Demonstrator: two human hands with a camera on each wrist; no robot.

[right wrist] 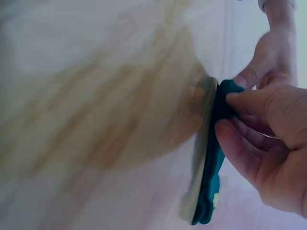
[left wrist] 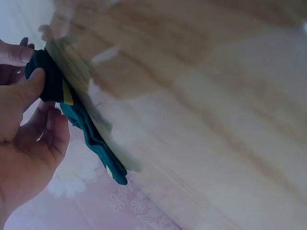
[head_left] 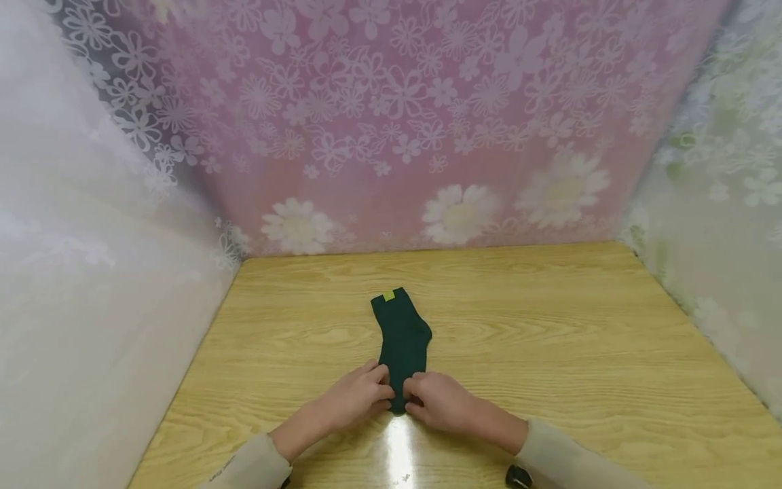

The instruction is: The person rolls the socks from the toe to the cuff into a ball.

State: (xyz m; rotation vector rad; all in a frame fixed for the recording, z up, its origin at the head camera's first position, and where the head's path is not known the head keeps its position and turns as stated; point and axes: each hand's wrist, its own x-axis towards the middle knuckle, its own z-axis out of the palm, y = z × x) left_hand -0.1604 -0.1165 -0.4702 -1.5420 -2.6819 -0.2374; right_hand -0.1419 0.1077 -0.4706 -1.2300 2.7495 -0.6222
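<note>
A dark green sock (head_left: 403, 333) lies on the wooden table, cuff pointing away and toe end nearest me. A yellow-green tag (head_left: 389, 296) shows at its cuff. My left hand (head_left: 362, 394) pinches the left side of the toe end, and in the left wrist view its thumb (left wrist: 34, 85) lies against the green fabric (left wrist: 93, 132). From the opposite side my right hand (head_left: 441, 401) grips the same end with bent fingers. Thumb and finger meet the sock (right wrist: 213, 158) in the right wrist view, where the other hand (right wrist: 268, 57) appears just beyond.
The wood-grain table (head_left: 537, 326) spreads to both sides of the sock. A pink flowered backdrop (head_left: 391, 136) rises at its far edge, with pale walls (head_left: 91, 238) at left and right. Light glares off the tabletop just in front of the toe.
</note>
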